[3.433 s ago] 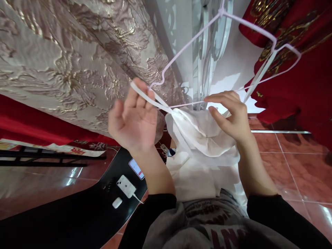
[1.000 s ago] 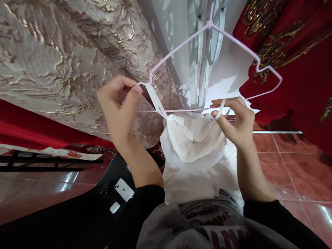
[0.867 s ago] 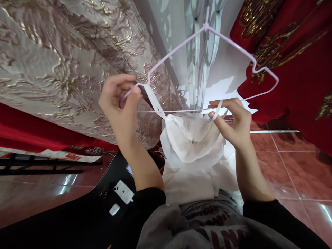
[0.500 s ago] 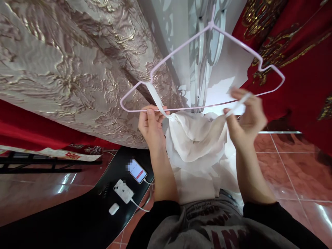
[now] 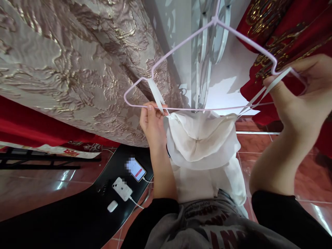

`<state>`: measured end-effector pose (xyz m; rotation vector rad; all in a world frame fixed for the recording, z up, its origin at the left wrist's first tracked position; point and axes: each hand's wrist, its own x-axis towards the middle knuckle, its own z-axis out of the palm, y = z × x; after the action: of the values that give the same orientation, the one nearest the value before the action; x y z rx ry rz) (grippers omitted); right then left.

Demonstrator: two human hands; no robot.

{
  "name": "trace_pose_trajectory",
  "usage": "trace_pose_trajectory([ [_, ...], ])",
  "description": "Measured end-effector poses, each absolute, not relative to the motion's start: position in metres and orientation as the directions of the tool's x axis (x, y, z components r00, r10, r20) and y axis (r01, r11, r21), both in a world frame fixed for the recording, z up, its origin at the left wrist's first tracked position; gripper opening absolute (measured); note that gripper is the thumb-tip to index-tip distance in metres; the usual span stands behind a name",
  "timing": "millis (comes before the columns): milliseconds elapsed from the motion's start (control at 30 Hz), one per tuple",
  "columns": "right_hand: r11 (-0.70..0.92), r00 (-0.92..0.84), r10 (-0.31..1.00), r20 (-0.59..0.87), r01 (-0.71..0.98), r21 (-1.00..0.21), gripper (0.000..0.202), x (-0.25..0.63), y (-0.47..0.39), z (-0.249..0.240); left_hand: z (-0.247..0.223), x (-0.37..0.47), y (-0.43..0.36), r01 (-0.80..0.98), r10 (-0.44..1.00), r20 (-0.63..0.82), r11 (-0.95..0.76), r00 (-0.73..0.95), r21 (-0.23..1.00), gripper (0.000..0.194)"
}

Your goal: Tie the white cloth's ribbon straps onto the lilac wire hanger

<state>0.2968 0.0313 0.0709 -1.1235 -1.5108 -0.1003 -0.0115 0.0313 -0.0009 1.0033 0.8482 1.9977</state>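
Note:
A pale pink hanger (image 5: 181, 44) hangs in front of me, above a white garment (image 5: 202, 148). One strap (image 5: 156, 96) of the garment loops over the hanger's left shoulder. My left hand (image 5: 153, 121) is closed on the hanger's bottom bar at the left, beside that strap. The other strap (image 5: 278, 80) is stretched up to the hanger's right end, where my right hand (image 5: 301, 90) has its thumb against it. The fingers of my right hand are partly hidden behind the strap and the hanger's end.
A black table (image 5: 85, 207) at the lower left bears two phones (image 5: 122, 189) with white cables and a small white case (image 5: 112, 206). Shiny embossed fabric (image 5: 77, 69) hangs at the left, red cloth (image 5: 261, 62) with gold trim at the right. White metalwork (image 5: 203, 69) stands behind the hanger.
My right hand has moved right and up, drawing the right strap out from the garment's top to the hanger's right end. My left hand stays on the bottom bar.

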Motion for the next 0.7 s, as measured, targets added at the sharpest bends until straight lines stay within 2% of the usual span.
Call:
trace_pose_trajectory([
  [167, 0.443, 0.078, 0.514, 0.854, 0.829, -0.342, 0.055, 0.295, 0.028, 0.068, 0.000, -0.011, 0.029, -0.412, 0.842, 0.313, -0.499, -0.439, 0.763, 0.037],
  [300, 0.375, 0.084, 0.542, 0.836, 0.866, -0.330, 0.064, 0.291, 0.028, 0.073, -0.002, -0.012, 0.030, -0.450, 0.859, 0.297, -0.479, -0.417, 0.754, 0.037],
  [367, 0.346, 0.089, 0.593, 0.800, 0.869, -0.353, 0.060, 0.288, 0.025, 0.080, -0.005, -0.011, 0.031, -0.449, 0.860, 0.306, -0.481, -0.408, 0.753, 0.037],
  [533, 0.260, 0.111, 0.689, 0.716, 0.885, -0.387, 0.036, 0.281, 0.016, 0.096, -0.013, -0.010, 0.035, -0.433, 0.849, 0.342, -0.506, -0.404, 0.746, 0.034],
  [700, 0.220, 0.132, 0.736, 0.664, 0.881, -0.419, 0.026, 0.274, 0.016, 0.102, -0.013, -0.011, 0.036, -0.414, 0.847, 0.348, -0.507, -0.402, 0.756, 0.033],
])
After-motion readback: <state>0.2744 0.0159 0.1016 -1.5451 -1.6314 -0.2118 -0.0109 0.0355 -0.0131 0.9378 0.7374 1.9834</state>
